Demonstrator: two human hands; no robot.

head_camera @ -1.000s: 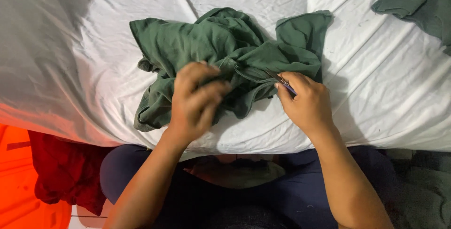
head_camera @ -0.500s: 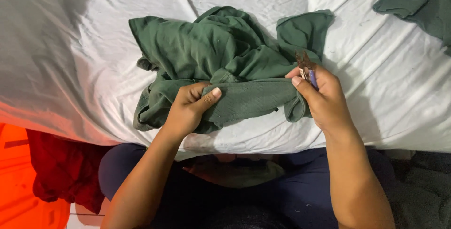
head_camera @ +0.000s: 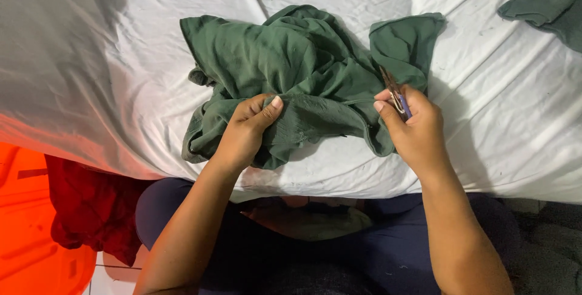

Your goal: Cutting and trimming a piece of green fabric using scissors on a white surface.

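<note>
A crumpled dark green garment (head_camera: 291,71) lies on a white bedsheet (head_camera: 109,77). My left hand (head_camera: 245,130) grips the garment's near edge, thumb on top of the fabric. My right hand (head_camera: 412,126) is closed around a small pair of scissors (head_camera: 395,94) with a purple handle, blades pointing up and away, right beside the garment's right edge. The blades' tips touch or nearly touch the green cloth; I cannot tell which.
Another green cloth (head_camera: 548,1) lies at the top right corner of the bed. A red cloth (head_camera: 91,210) hangs over an orange container (head_camera: 30,228) at lower left. My lap in dark trousers (head_camera: 339,258) is below the bed's edge.
My right hand has lifted the scissors out of the fabric and shifted right. My left hand has slid down and now pinches the garment's near edge, pulling it flatter.
</note>
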